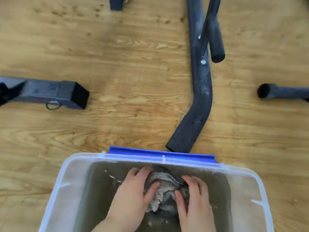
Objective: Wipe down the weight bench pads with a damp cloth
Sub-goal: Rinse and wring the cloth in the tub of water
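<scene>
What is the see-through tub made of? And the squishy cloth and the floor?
The tub looks like cloudy clear plastic: light shows through its stiff wall. The cloth seems fuzzy grey fabric, maybe terry, soaked and crumpled. The floor shows wood grain, smooth; real wood or laminate, I cannot tell.

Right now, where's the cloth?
Head view, bottom centre: the grey cloth is in the murky water inside the clear plastic tub, gripped between the left hand and the right hand.
</scene>
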